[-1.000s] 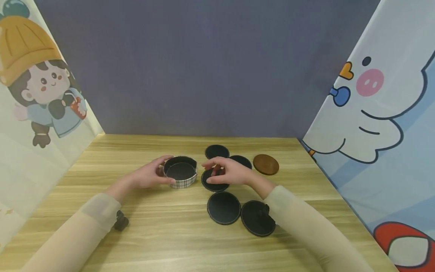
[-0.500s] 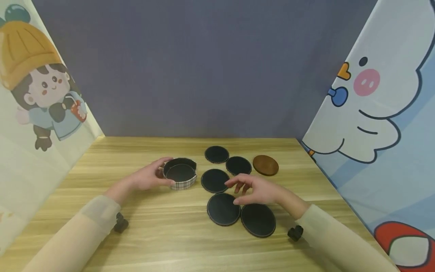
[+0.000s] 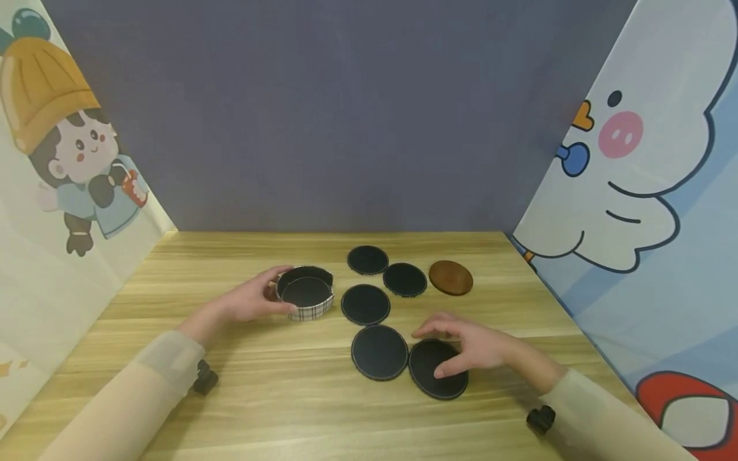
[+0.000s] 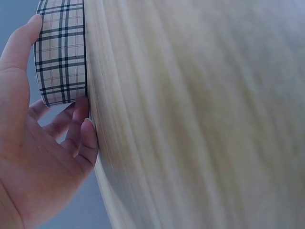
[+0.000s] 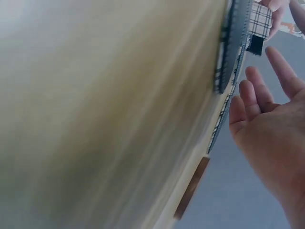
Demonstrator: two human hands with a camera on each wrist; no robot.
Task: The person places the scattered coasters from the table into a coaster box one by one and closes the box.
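Observation:
My left hand [image 3: 249,302] grips a round, low coaster holder [image 3: 310,313] with a black inside, a plaid outer wall and a notch on its right side. In the left wrist view, thumb and fingers lie around the plaid wall [image 4: 62,52]. My right hand [image 3: 475,346] hovers with spread, loosely bent fingers over the nearest right black round coaster [image 3: 425,371]; nothing is in it. Left of that coaster lies another black coaster [image 3: 379,352]. In the right wrist view, a coaster's edge [image 5: 232,52] appears beyond the fingers, apart from them.
Several black coasters lie flat farther back, among them a middle one [image 3: 366,304], a back one [image 3: 368,260] and one to its right [image 3: 405,280]. A brown wooden disc [image 3: 451,278] lies at the back right. A grey panel [image 3: 346,128] rises behind the wooden table [image 3: 259,397].
My right hand has moved right and nearer, from above the middle coaster to above the nearest right one. The left hand and the holder stay in place.

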